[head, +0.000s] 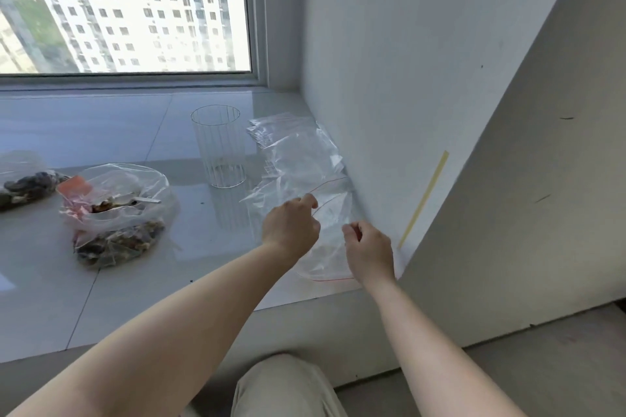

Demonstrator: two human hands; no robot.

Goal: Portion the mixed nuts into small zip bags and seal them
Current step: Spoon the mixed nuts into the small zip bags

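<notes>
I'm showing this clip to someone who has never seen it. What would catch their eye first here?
Probably the two hands, left hand and right hand, pinching a clear zip bag with a red seal line near the sill's right corner by the wall. Next, the open bag of mixed nuts at left on the sill, and the tall clear glass standing upright between them, under the window.

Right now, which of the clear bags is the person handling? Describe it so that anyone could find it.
Start at the white wall right of the sill. At its foot lie clear bags; the zip bag is the nearest, pinched by the left hand and right hand. Its red zip line curves open.
</notes>
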